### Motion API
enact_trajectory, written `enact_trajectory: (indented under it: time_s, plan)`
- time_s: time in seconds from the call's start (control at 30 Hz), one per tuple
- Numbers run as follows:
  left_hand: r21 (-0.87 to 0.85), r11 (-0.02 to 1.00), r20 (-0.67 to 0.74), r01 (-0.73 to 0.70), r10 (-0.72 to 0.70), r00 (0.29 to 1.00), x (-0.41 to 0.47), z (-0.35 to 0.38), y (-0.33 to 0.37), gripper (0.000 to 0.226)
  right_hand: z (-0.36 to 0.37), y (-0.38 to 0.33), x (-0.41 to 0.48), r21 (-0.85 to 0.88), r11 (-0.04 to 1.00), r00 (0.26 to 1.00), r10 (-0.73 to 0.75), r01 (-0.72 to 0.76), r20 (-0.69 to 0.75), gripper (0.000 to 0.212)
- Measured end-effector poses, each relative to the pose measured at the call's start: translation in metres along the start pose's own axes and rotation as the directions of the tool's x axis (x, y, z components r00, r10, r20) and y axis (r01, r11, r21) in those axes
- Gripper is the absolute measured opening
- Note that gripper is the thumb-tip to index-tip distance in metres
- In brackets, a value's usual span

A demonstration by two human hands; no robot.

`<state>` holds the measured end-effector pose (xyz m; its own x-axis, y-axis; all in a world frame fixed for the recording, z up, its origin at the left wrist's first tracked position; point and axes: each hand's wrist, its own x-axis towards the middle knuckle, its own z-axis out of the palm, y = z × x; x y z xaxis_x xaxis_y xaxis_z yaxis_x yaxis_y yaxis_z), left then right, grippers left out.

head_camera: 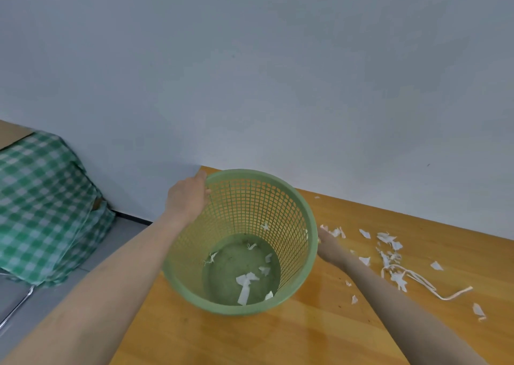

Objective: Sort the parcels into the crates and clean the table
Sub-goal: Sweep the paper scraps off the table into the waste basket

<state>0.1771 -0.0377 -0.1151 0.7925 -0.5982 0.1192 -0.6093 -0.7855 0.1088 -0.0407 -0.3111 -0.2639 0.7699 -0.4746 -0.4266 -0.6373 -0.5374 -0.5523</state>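
Left hand grips the rim of the green plastic mesh basket, probably light and stiff; right hand, half hidden beside it, unreadable.

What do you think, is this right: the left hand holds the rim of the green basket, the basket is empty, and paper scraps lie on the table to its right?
Not empty: the head view shows white paper scraps in the green basket. The left hand does hold its rim, and more scraps lie on the table to its right.
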Motion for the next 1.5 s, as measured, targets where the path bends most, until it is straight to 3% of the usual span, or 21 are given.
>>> enact_trajectory:
  time_s: [0.13,0.23,0.5,0.57,0.63,0.77,0.87,1.0,1.1,1.17,1.23,1.33,1.5]
  plan:
    - [0.030,0.999,-0.003,0.021,-0.021,1.000,-0.001,0.000,0.002,0.022,0.036,0.043,0.051,-0.301,0.948,0.984,0.142,-0.103,0.111,0.045]
    - [0.027,0.999,0.004,0.024,-0.025,1.000,0.000,0.000,0.003,0.022,0.027,0.007,0.019,-0.417,0.908,0.980,0.118,-0.041,0.159,0.064]
    - [0.039,0.999,0.019,0.028,-0.028,0.999,0.001,0.000,0.002,0.022,0.026,-0.002,0.011,-0.441,0.893,0.978,0.164,-0.090,0.131,0.065]
    - [0.044,0.999,0.016,0.023,-0.024,1.000,0.001,0.000,0.000,0.023,0.024,0.005,0.015,-0.354,0.931,0.985,0.138,-0.093,0.102,0.050]
    - [0.037,0.999,0.013,0.022,-0.022,1.000,0.000,0.000,0.000,0.022,0.022,0.013,0.018,-0.162,0.981,0.994,0.112,-0.111,-0.002,0.035]
    - [0.030,1.000,0.008,0.007,-0.007,1.000,-0.002,-0.001,0.001,0.022,-0.017,-0.037,-0.035,0.305,0.952,0.915,0.123,0.000,-0.384,0.031]
    - [0.011,1.000,0.005,0.000,0.000,1.000,-0.002,-0.002,-0.002,0.022,-0.047,-0.077,-0.072,0.387,0.889,0.839,0.004,0.247,-0.545,0.024]
    - [0.002,0.999,0.010,-0.035,0.035,0.999,-0.002,-0.002,-0.001,0.020,-0.069,-0.119,-0.120,0.444,0.727,0.769,-0.179,0.523,-0.613,0.022]
    - [-0.009,1.000,0.026,-0.016,0.017,1.000,-0.004,-0.004,-0.001,0.017,-0.076,-0.139,-0.143,0.279,0.753,0.776,-0.452,0.596,-0.440,0.021]
    - [-0.036,0.999,0.037,0.009,-0.008,0.999,-0.006,-0.003,0.000,0.017,-0.074,-0.140,-0.148,0.150,0.794,0.792,-0.530,0.589,-0.304,0.024]
    - [-0.050,0.998,0.050,0.042,-0.040,0.998,-0.009,-0.003,0.001,0.015,-0.074,-0.136,-0.156,0.196,0.801,0.802,-0.478,0.565,-0.359,0.023]
    - [-0.059,0.997,0.061,0.059,-0.055,0.997,-0.011,-0.004,0.002,0.018,-0.080,-0.111,-0.172,0.346,0.810,0.826,-0.272,0.473,-0.493,0.032]
    - [-0.113,0.985,0.124,0.129,-0.114,0.986,-0.014,-0.005,0.002,0.024,-0.081,-0.036,-0.187,0.360,0.928,0.894,0.079,0.095,-0.441,0.029]
